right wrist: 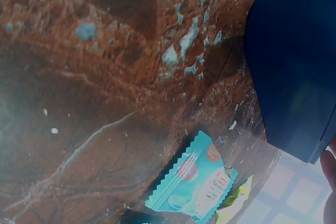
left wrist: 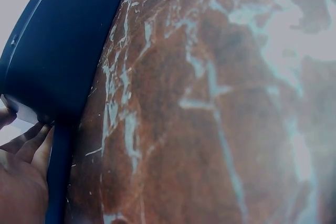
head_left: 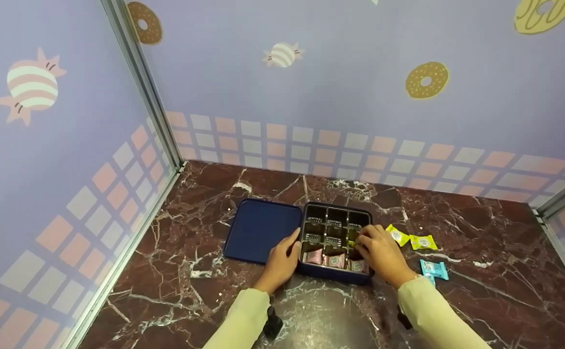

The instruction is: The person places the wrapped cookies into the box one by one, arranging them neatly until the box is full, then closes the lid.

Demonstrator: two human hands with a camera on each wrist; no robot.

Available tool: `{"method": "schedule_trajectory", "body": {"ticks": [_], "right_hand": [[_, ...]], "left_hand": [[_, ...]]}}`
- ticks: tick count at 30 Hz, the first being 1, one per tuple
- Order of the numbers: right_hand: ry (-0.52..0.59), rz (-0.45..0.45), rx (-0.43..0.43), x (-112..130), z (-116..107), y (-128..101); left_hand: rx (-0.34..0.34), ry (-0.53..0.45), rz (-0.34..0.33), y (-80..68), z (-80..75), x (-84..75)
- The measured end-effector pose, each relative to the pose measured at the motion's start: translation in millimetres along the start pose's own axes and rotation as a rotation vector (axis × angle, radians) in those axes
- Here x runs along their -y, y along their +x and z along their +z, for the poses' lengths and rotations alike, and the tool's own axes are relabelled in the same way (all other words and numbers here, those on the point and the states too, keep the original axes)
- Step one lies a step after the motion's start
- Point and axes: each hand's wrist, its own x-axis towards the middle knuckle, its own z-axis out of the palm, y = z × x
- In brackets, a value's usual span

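A dark blue box (head_left: 335, 275) holds a black tray split into several compartments. Its front row contains pink-wrapped candies (head_left: 313, 256). My left hand (head_left: 282, 261) holds the box by its left side, fingers along the wall; in the left wrist view its fingers (left wrist: 34, 148) touch the dark blue side. Over the right column, my right hand (head_left: 381, 249) has its fingers bent down into the middle compartment, at a yellow-wrapped candy (head_left: 352, 236). The fingertips partly hide that candy. A fingertip (right wrist: 329, 163) shows by the box edge in the right wrist view.
Left of the box lies the flat blue lid (head_left: 263, 230). Two yellow candies (head_left: 397, 235) (head_left: 423, 242) lie right of the box, with blue candies (head_left: 433, 269) nearer me, partly behind the right wrist. Patterned walls (head_left: 311, 87) enclose the marbled table (head_left: 204, 208).
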Motion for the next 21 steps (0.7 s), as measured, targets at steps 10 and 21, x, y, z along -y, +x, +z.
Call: {"method": "schedule_trajectory", "body": {"ticks": [10,21], "right_hand": [[-0.014,0.055,0.051,3.4,0.9,-1.5],[0.006,0.082,0.077,6.9,-0.1,-0.3]], "left_hand": [[0.012,-0.014,-0.002,0.7,-1.2,0.6],[0.005,0.006,0.012,0.1,-1.5,0.0]]}}
